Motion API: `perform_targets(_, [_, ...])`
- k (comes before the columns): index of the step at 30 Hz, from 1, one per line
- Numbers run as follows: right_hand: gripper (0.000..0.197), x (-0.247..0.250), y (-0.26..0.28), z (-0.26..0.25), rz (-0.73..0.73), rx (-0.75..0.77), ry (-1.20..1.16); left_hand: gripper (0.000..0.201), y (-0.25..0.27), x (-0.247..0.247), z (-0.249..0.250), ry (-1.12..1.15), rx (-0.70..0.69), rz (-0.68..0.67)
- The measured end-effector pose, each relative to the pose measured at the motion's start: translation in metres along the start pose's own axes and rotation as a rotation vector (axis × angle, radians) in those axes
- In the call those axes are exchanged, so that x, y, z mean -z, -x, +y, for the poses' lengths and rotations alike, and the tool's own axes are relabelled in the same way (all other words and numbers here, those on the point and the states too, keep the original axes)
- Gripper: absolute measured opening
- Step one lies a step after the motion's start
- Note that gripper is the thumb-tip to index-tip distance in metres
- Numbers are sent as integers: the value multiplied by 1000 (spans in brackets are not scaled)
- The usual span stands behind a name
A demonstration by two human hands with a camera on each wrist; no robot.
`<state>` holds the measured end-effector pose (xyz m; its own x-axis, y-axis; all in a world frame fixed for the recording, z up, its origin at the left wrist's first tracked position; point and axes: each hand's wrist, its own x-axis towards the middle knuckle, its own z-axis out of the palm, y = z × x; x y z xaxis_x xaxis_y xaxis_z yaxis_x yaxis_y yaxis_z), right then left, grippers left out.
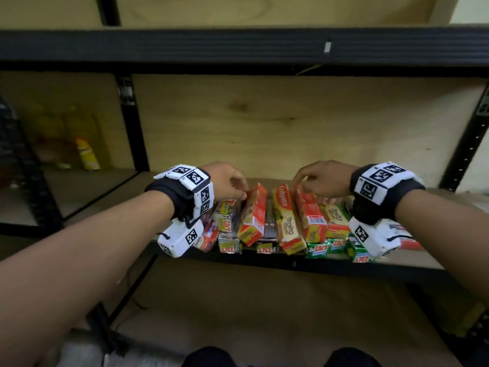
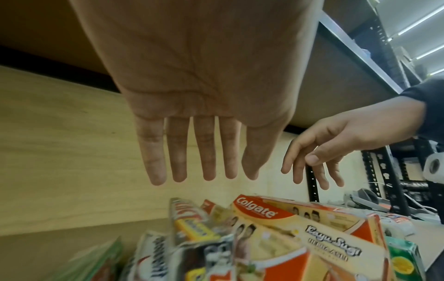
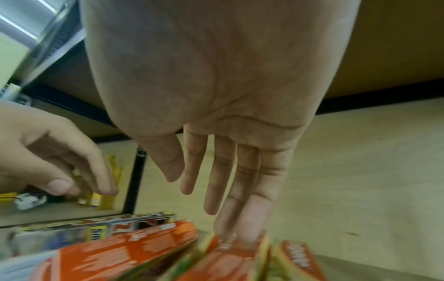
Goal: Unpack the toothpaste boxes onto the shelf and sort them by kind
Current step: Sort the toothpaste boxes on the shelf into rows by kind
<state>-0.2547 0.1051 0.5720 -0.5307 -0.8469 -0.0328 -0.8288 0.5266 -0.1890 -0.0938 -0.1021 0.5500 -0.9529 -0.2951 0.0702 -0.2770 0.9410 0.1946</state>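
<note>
While sorting Colgate boxes (image 1: 287, 221) on shelf (image 1: 412, 263): left hand (image 1: 227, 185) open, right hand (image 1: 321, 178) open, fingertips touching a box at 1 o'clock; next, grouping alike kinds.

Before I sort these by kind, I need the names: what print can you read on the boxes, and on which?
"Colgate": white script on the red end of the cream-and-red box; also on the tilted box in the head view.
"Kayu Sugi": black-outlined letters on that same cream-and-red box.
Silver-and-yellow boxes: red logo, too blurred to read.
Green boxes: red logo, unreadable.
Wrist bands: square code markers, no words.
</note>
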Motion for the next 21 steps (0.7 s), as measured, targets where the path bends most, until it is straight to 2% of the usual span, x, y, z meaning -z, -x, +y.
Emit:
perform_targets(6, [26,-42,-17,-62,-21,124,-12,33,36,-17,-52,31,99,-22])
perform_targets(11, [40,-74,-31,-99,-24,187,-4,47,51,-43,-85,68,183,-114])
perform_targets(16, [51,-95,-44,-111,-14,139,149,66,60,-68,-94,86,170,-92])
perform_targets(21, [65,-107,-54,-113,41,86,192,97,59,-92,-86,24,181,-65])
